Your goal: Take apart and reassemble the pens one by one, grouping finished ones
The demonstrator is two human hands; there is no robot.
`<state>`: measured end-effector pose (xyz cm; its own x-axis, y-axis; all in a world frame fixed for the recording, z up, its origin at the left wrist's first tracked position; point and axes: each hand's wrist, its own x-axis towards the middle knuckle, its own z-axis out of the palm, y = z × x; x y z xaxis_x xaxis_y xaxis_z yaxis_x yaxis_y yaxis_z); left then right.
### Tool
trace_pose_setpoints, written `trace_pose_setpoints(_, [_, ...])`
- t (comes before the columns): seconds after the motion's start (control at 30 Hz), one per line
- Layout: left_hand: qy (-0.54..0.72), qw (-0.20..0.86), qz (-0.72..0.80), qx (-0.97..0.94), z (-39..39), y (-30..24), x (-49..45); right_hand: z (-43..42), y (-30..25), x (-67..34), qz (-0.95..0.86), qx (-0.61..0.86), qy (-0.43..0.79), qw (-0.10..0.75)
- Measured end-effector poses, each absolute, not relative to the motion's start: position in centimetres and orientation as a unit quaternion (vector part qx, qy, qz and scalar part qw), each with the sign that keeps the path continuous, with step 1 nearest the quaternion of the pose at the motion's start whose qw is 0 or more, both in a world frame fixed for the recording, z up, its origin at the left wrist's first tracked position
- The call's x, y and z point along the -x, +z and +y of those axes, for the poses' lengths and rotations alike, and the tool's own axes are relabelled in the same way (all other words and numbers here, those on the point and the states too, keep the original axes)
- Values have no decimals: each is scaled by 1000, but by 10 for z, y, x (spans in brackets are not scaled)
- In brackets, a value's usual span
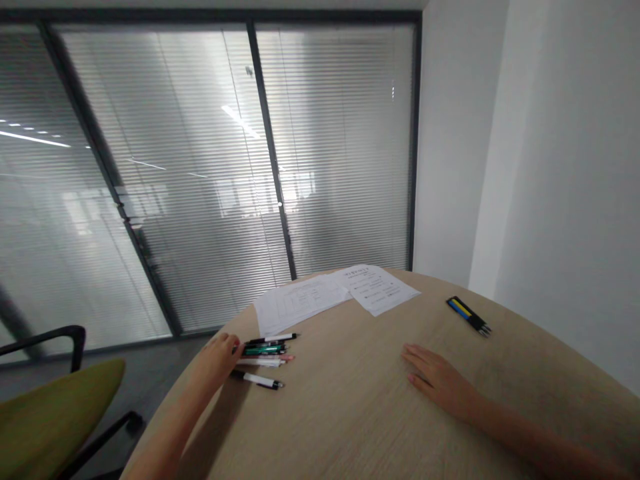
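Slim pens lay bunched: black, white, teal, pink. Left hand covered ends; couldn't tell if fingers clamped. Right hand rested on counter, thumb apart.

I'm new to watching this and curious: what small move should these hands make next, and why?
Perhaps the left hand should nudge the black-and-white pen nearest the viewer in beside the other pens. That hand is already at the pens' ends, and a gap shows between this pen and the rest, while the right hand lies well away from them.
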<state>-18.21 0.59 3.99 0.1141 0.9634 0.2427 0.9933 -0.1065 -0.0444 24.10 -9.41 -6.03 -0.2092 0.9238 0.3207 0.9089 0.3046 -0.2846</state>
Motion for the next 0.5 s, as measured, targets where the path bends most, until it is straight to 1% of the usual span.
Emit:
trace_pose_setpoints(0.03, [-54, 99, -686, 719, 4, 44, 185, -94, -60, -241, -778, 590, 18, 216])
trace_pose_setpoints(0.1, [-32, 60, -732, 678, 1, 50, 192, -95, -57, -240, -778, 595, 19, 202])
trace_pose_setpoints(0.2, [-23, 29, -743, 668, 0, 52, 202, -95, -54, -238, -779, 600, 17, 182])
trace_pose_setpoints(0.37, [-4, 42, -668, 743, 2, 48, 201, -96, -52, -237, -777, 603, 16, 180])
trace_pose_setpoints(0.5, [-18, 10, -591, 806, -5, 50, 184, -96, -53, -237, -778, 602, 13, 181])
